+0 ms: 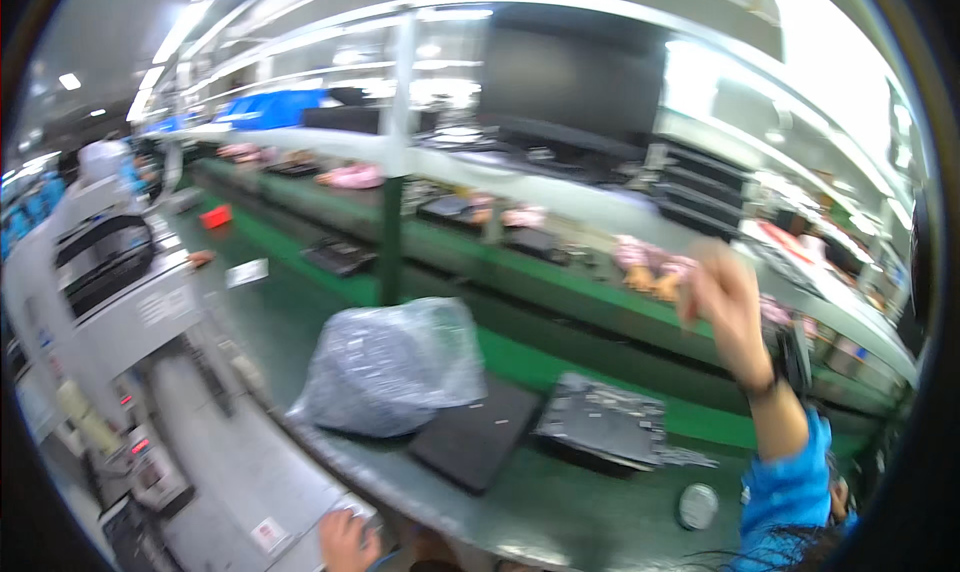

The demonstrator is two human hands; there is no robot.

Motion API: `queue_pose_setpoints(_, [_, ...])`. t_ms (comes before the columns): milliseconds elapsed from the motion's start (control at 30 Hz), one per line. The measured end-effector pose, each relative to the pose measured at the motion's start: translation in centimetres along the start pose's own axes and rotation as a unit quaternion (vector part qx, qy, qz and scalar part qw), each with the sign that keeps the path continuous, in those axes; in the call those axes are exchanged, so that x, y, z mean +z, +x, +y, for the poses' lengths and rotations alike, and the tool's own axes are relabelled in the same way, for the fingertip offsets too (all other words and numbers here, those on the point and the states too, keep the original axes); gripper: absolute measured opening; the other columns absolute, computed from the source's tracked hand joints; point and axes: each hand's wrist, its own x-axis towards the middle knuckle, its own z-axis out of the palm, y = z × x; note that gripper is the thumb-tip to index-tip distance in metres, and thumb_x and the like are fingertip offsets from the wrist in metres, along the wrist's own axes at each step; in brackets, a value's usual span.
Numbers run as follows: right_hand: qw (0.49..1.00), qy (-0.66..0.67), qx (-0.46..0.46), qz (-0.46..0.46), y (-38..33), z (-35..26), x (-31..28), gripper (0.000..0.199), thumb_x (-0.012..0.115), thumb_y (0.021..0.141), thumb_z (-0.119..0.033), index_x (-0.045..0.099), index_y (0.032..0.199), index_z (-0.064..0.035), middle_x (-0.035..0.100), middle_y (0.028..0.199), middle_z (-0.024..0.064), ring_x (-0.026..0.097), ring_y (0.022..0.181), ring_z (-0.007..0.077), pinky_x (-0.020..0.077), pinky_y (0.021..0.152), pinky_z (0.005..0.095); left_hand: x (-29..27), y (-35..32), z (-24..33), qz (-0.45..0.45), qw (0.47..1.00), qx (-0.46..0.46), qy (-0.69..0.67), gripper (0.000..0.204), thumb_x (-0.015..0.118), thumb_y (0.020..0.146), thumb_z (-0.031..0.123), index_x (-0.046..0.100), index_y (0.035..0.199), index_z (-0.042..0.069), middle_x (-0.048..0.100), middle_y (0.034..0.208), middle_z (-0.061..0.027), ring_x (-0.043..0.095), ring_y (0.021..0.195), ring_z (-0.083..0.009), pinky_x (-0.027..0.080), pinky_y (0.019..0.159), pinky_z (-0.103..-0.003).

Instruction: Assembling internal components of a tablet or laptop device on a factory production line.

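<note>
My right hand (722,307) is raised in the air on the right, blurred, over the far side of the green conveyor belt (560,492). Its forearm wears a blue sleeve (792,487) and a dark wristband. I cannot make out anything in it. My left hand (346,542) rests at the bottom edge on a pale grey panel (250,472), fingers spread. Between the hands lie a crumpled silvery plastic bag (390,367), a flat dark laptop (476,434) and an opened laptop base (604,422).
A small round grey disc (697,505) lies near my right sleeve. A green post (391,232) stands behind the bag. Other people's pink-gloved hands (648,262) work across the line among dark laptops. Grey machines (105,262) stand on the left.
</note>
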Motion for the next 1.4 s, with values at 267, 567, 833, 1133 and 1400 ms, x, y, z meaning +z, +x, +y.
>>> queue_pose_setpoints(267, [0.921,-0.03,0.167,-0.349,-25.9,9.8,10.9,0.016,0.059,0.089,-0.016,0.064,0.095,-0.0021,0.062,0.076,0.0075,0.06,0.062,0.0167,0.0479,0.056,0.029,3.2,3.2,1.0,0.03,0.996,0.074,-0.029,0.025,0.068,0.077,0.015,0.065,0.1,0.003,0.063,0.112,-0.014,0.059,0.107,-0.0303,0.047,0.097,-0.042])
queue_pose_setpoints(567, [0.908,0.095,0.31,-0.265,-27.7,13.4,15.9,0.028,0.056,0.099,-0.031,0.066,0.105,-0.0052,0.065,0.086,0.0012,0.06,0.075,0.0166,0.0497,0.066,0.0334,1.6,1.9,0.4,0.015,0.999,0.029,-0.009,0.026,0.066,0.079,0.013,0.066,0.103,0.003,0.063,0.117,-0.0122,0.057,0.112,-0.0299,0.045,0.102,-0.042])
queue_pose_setpoints(833, [0.805,0.293,0.433,-0.28,-30.3,18.2,15.0,0.029,0.052,0.098,-0.025,0.054,0.117,-0.0033,0.057,0.112,0.0046,0.055,0.084,0.0149,0.0471,0.076,0.0344,1.6,1.9,0.9,0.025,0.999,0.041,-0.019,0.026,0.067,0.079,0.013,0.067,0.103,0.004,0.064,0.118,-0.0109,0.058,0.112,-0.0298,0.046,0.1,-0.041])
queue_pose_setpoints(1133, [0.854,0.25,0.354,-0.289,-29.7,16.9,15.1,0.032,0.048,0.103,-0.025,0.05,0.128,-0.0049,0.061,0.095,0.0,0.049,0.066,0.0068,0.0447,0.07,0.0245,-9.6,0.9,0.3,0.178,0.983,-0.039,0.023,0.017,0.068,0.077,0.004,0.071,0.093,0.006,0.071,0.099,-0.0104,0.067,0.095,-0.0296,0.052,0.09,-0.039])
queue_pose_setpoints(1400, [0.9,0.188,0.29,-0.264,-29.2,16.8,15.1,0.033,0.044,0.103,-0.018,0.055,0.13,-0.0026,0.065,0.112,0.0118,0.062,0.092,0.0182,0.0479,0.083,0.0307,-32.9,-14.5,-18.1,0.077,0.719,-0.577,0.38,0.023,0.069,0.081,0.023,0.072,0.095,0.004,0.07,0.097,-0.0182,0.067,0.093,-0.035,0.053,0.081,-0.048])
